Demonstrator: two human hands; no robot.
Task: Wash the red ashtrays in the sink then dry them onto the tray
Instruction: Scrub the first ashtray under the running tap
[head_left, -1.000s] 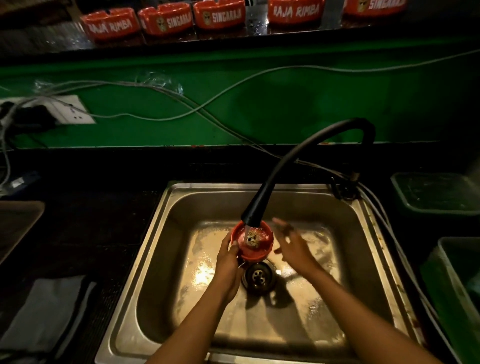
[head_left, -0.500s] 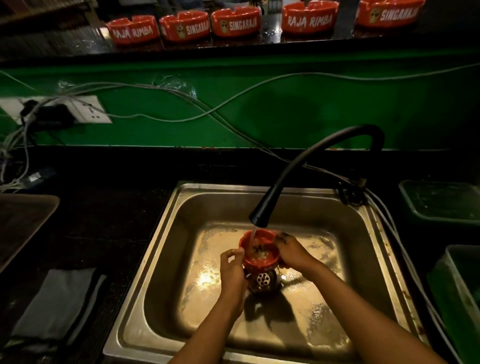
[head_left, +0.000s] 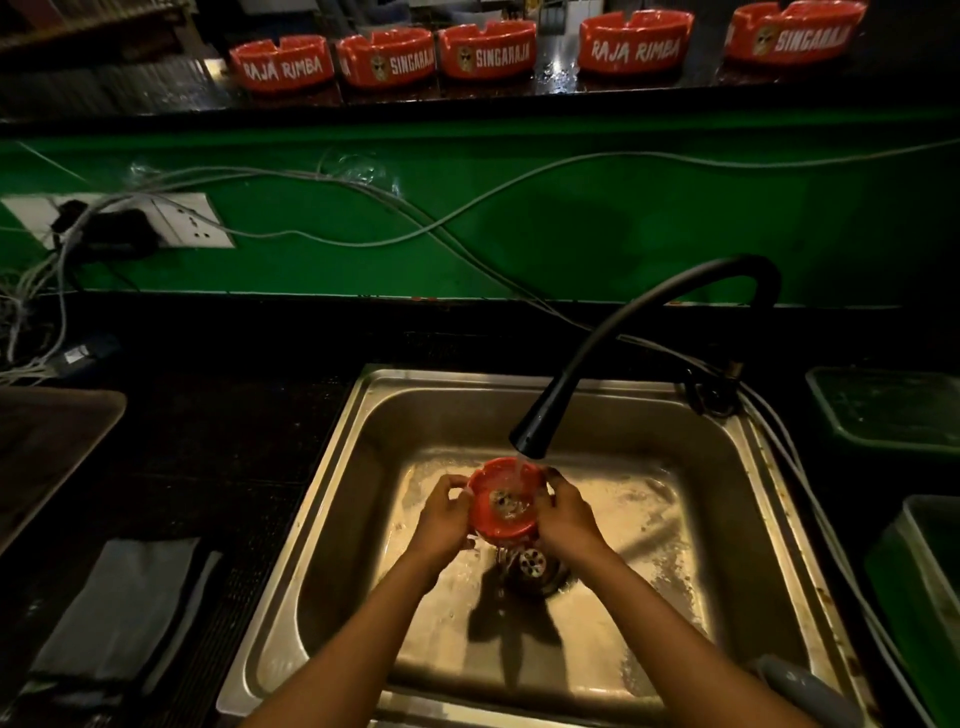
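A red ashtray (head_left: 503, 503) is held over the steel sink (head_left: 337, 467), tilted toward me under the running black tap (head_left: 535, 441). My left hand (head_left: 447, 519) grips its left rim with curled fingers. My right hand (head_left: 566, 517) grips its right rim. Water runs off the ashtray onto the drain (head_left: 532, 564). Several more red ashtrays (head_left: 488, 52) stand in a row on the dark upper ledge. A dark tray (head_left: 47, 447) lies on the counter at the far left.
Folded grey cloths (head_left: 119, 613) lie on the counter left of the sink. Loose white cables (head_left: 467, 208) run along the green wall from a socket plate (head_left: 187, 221). Green plastic bins (head_left: 883, 410) stand to the right of the sink.
My right hand came in from open beside the ashtray and took hold of its right rim. Both hands now tilt the ashtray toward me under the water.
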